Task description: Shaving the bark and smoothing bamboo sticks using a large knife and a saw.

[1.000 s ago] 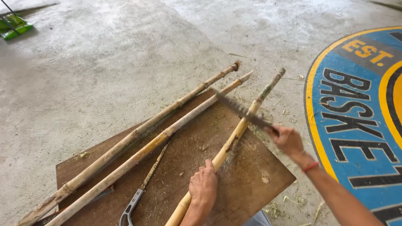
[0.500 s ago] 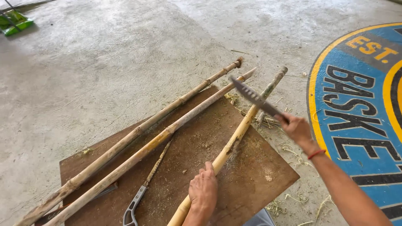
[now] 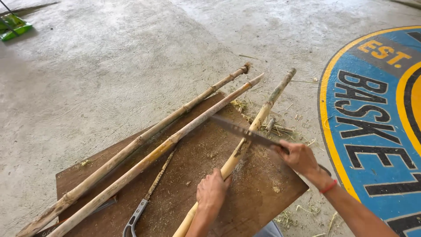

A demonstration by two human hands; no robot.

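My left hand grips a pale bamboo pole and holds it down on a brown wooden board. My right hand is closed on the handle of a long knife. Its blade lies across the pole just beyond my left hand. Two longer bamboo poles rest side by side on the board to the left. A thin hand saw lies on the board between them and my left hand.
Bamboo shavings litter the concrete floor past the board's far edge. A large blue and yellow painted emblem covers the floor at right. A green object sits far left.
The knife blade rose off the pole and has come back down across it, closer to my left hand. The view has shifted slightly.
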